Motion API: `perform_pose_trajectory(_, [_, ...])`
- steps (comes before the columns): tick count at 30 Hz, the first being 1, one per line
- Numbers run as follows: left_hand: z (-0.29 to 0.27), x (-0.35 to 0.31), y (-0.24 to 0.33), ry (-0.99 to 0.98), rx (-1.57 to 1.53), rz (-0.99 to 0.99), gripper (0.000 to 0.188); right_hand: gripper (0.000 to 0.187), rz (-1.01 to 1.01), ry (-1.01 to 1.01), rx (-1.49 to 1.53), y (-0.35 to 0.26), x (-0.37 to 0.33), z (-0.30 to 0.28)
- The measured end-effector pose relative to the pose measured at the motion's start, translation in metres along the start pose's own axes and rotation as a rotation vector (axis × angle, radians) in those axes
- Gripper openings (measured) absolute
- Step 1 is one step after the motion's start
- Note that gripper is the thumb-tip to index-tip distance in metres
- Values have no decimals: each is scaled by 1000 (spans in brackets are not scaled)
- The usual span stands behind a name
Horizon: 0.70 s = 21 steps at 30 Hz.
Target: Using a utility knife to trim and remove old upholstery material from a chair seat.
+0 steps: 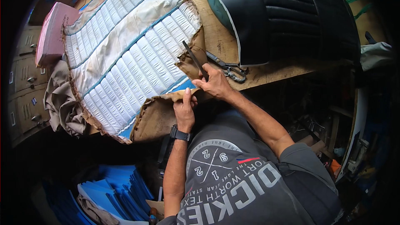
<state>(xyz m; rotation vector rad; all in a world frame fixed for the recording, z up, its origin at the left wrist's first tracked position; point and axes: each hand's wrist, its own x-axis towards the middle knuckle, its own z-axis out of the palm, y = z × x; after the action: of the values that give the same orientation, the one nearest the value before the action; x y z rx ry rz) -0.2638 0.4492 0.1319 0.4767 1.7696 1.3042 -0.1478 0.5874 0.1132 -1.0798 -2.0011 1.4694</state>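
A worn seat cover lies underside up on the wooden table, its white stitched channels divided by blue strips, with frayed brown edging. My left hand, wearing a dark wristwatch, pinches the folded brown edge flap between thumb and fingers at the near side. Just beyond it, my right hand grips a dark, narrow, flat blade-like tool, which points away over the cover's brown corner. Its exact kind is unclear, and my fingers hide its near end. Dark-handled scissors rest beside my right hand.
A black ribbed seat cover occupies the table's right side. Pink foam and a crumpled brown cloth sit at the left, near metal drawers. Blue sheets stand below the table, whose front edge is close to me.
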Motion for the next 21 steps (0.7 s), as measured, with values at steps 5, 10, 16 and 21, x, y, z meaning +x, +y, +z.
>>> perform_pose_trajectory(5, [21,6,41,-116,844,-80,83,33,60,-39,314,47,6,13])
perform_pose_trajectory(10, [29,39,37,-76,1099,-128,91,14,164,-186,672,55,11,16])
perform_pose_trajectory(16, [22,40,16,-93,871,-229,90,16,157,-219,656,65,14,14])
perform_pose_trajectory(21, [27,54,17,-82,974,-269,95,13,121,-234,747,78,19,16])
